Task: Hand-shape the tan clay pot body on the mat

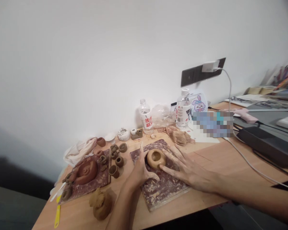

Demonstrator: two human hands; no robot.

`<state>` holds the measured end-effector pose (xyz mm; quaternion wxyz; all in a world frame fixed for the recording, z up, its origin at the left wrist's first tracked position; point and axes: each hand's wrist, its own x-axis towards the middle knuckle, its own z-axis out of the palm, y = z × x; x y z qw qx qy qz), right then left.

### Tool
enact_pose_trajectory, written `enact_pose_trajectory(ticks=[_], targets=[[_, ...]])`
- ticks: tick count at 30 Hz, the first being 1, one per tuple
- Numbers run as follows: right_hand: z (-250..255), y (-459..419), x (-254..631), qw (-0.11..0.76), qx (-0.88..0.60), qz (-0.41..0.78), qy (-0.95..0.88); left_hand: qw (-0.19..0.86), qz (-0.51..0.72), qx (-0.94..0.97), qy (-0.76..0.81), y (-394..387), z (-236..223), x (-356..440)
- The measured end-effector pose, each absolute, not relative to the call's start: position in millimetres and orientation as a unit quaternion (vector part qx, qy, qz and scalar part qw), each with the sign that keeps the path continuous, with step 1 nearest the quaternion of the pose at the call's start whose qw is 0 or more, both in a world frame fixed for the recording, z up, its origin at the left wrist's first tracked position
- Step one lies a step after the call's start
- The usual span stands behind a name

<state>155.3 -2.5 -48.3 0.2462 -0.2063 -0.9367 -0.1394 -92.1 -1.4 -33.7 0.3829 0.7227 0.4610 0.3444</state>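
A small round tan clay pot (156, 159) with a hollow top sits upright on a dark, clay-stained board (158, 195). On its left side is my left hand (145, 169), thumb and fingers spread apart. My right hand (186, 167) lies to the right of the pot with fingers stretched out, the thumb tip at the pot's lower edge. Neither hand is wrapped round the pot; whether the left fingers touch it I cannot tell. Left of my forearm rests a rough lump of tan clay (101, 204).
A second board (98, 183) at left bears a reddish clay piece (86, 171) and small clay items. Several little brown cups (114, 171) stand between the boards. Plastic bottles (146, 118) and a crumpled brown cloth (179, 135) lie behind. A white cable (244, 164) and black case (266, 147) are at right.
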Motion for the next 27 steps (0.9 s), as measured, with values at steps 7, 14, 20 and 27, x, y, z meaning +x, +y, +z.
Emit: enact_pose_trajectory(ticks=[7, 14, 20, 27], targets=[[-62.1, -29.6, 144.5, 0.255, -0.32, -0.138, -0.902, 0.378, 0.337, 0.725, 0.467, -3.4, -30.7, -91.4], [-45.4, -25.3, 151.3, 0.476, -0.454, -0.106, -0.746, 0.395, 0.357, 0.709, 0.462, -3.3, -34.0, -90.5], [-36.8, -13.4, 173.1, 0.546, -0.57, -0.167, -0.591, 0.387, 0.352, 0.713, 0.466, -2.4, -38.7, -91.5], [-61.8, -52.2, 121.7, 0.442, -0.449, -0.072, -0.773, 0.379, 0.357, 0.711, 0.473, -0.7, -36.0, -90.8]])
